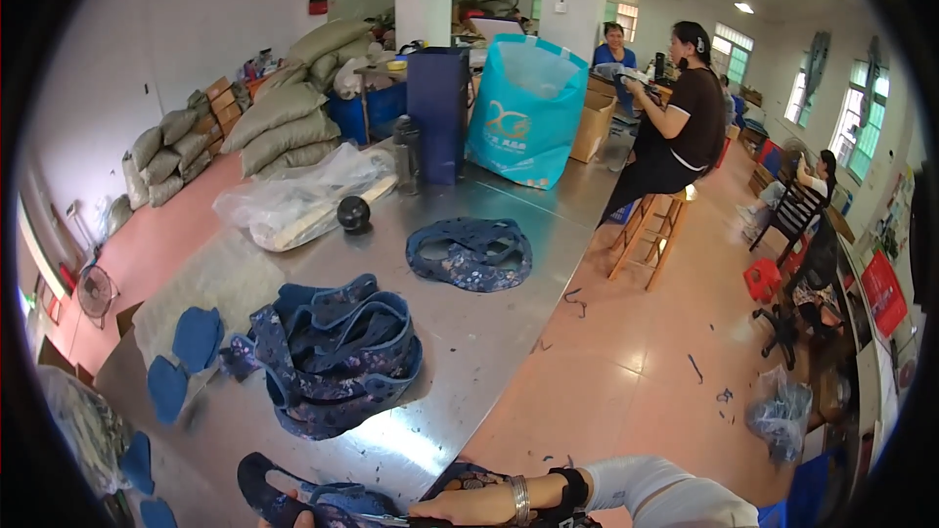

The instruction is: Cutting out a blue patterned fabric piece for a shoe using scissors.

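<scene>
Low at the front edge, my left hand (301,516) is closed on a navy floral fabric shoe upper (269,489); only some fingers show. My right hand (440,508) lies just right of the fabric, fingers closed, mostly cut off by the lower edge. A thin dark tool seems to stick out from it toward the upper, too hidden to name. Beyond my hands a heaped pile of matching shoe uppers (337,357) with light blue edging rests on the metal table (469,328). One separate upper (469,272) lies flat farther back.
Blue sole-shaped pieces (199,337) lie left of the pile. Behind stand a black ball (354,214), a dark bottle (406,154), a navy box (437,117) and a turquoise bag (525,108). Right of the table, a person (694,108) sits on a wooden stool (650,240); scraps litter the floor.
</scene>
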`<act>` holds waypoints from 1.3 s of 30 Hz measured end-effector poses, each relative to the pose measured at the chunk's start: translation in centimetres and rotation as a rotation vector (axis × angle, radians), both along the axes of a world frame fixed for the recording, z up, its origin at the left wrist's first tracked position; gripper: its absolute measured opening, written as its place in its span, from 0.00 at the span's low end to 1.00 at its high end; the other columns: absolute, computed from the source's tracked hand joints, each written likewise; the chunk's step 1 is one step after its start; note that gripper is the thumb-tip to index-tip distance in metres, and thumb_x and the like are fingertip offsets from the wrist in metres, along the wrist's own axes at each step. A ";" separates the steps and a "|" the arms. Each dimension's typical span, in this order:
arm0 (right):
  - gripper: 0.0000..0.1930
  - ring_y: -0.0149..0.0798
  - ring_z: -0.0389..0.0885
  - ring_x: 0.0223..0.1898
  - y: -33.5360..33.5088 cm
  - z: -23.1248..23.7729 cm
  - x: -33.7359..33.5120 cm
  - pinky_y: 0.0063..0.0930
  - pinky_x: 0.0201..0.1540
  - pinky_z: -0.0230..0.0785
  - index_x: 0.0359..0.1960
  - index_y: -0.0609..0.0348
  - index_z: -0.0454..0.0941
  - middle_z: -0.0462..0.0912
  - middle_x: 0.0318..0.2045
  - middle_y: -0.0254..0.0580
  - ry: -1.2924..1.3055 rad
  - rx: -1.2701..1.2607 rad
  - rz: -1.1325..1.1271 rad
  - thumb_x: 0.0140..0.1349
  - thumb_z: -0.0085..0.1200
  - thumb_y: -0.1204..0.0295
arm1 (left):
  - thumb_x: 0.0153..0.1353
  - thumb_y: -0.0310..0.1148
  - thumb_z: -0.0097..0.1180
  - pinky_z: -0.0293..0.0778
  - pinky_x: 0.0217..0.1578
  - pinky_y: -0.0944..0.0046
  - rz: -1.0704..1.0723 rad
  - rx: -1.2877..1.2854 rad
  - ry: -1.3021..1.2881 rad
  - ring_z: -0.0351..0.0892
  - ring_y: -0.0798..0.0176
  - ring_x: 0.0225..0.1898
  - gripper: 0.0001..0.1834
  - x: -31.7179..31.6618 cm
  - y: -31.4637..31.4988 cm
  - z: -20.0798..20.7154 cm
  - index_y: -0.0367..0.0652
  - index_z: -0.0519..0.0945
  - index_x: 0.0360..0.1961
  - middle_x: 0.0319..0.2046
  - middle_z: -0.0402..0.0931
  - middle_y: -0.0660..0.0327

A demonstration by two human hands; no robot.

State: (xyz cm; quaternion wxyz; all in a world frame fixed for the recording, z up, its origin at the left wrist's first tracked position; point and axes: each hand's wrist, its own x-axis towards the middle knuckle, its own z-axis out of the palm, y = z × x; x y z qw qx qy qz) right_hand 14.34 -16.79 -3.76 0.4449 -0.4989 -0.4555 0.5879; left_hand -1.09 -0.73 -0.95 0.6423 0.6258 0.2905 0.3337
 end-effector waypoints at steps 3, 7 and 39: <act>0.14 0.32 0.70 0.24 -0.4 -4.5 0.2 0.24 0.29 0.64 0.39 0.56 0.71 0.72 0.22 0.41 0.215 -0.336 0.058 0.58 0.49 0.60 | 0.55 0.20 0.47 0.70 0.41 0.63 -0.084 0.555 0.202 0.74 0.50 0.36 0.18 -1.3 0.6 -1.1 0.48 0.74 0.46 0.39 0.73 0.49; 0.20 0.19 0.66 0.22 -0.2 -3.2 0.2 0.15 0.18 0.56 0.38 0.49 0.70 0.67 0.19 0.23 0.566 -0.695 -0.065 0.59 0.41 0.47 | 0.48 0.20 0.54 0.70 0.35 0.71 0.052 -0.189 -0.041 0.73 0.70 0.32 0.16 1.5 -0.7 1.1 0.30 0.73 0.40 0.31 0.75 0.60; 0.09 0.23 0.67 0.26 0.6 -1.8 0.1 0.12 0.29 0.61 0.36 0.58 0.68 0.71 0.25 0.31 0.518 -0.863 -0.299 0.59 0.40 0.67 | 0.47 0.16 0.55 0.72 0.37 0.73 -0.091 -0.156 -0.120 0.73 0.72 0.34 0.17 0.2 0.0 1.4 0.28 0.71 0.41 0.35 0.74 0.59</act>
